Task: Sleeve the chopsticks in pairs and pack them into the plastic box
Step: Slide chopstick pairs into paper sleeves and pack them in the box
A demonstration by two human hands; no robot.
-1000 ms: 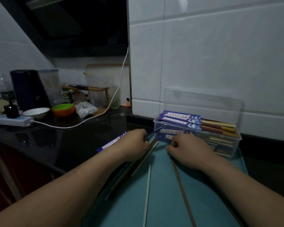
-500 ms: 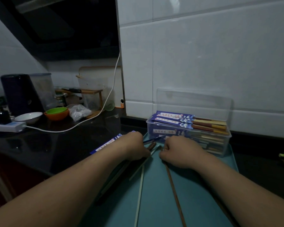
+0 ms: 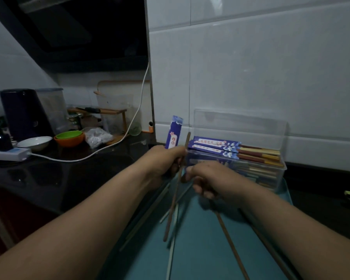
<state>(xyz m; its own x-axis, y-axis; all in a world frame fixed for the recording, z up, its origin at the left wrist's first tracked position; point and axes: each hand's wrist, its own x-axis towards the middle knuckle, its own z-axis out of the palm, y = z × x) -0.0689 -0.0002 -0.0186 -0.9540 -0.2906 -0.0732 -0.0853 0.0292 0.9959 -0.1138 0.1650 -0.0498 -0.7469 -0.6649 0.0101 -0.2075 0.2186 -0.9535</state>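
a person's left hand [image 3: 164, 162] gripped a blue paper sleeve [image 3: 174, 132] and a brown chopstick [image 3: 173, 203] together in one fist, above a teal mat [image 3: 206, 259] on a dark kitchen counter [image 3: 73, 178]. the sleeve stood nearly upright out of the fist, pointing to 12 o'clock. the chopstick sat just at its 3 o'clock side, its top end above the knuckles and its long lower end slanting toward 6 o'clock over the mat.

the right hand [image 3: 214, 180], fingers curled, met the chopstick's shaft at 3 o'clock of the left hand. whether it pinched the stick could not be told in the dim light.

the clear plastic box [image 3: 279, 178] stood at 2 o'clock of the hands, at the mat's far end by the white tiled wall, its lid open behind it. sleeved pairs [image 3: 214, 142] lay across its top, wooden ends toward 3 o'clock.

loose on the mat were a white chopstick [image 3: 171, 253] at 6 o'clock of the hands and another brown stick [image 3: 231, 245] at 5 o'clock. well apart at 9 o'clock sat an orange bowl [image 3: 69, 140], a white bowl [image 3: 33, 142] and a power strip [image 3: 8, 154].
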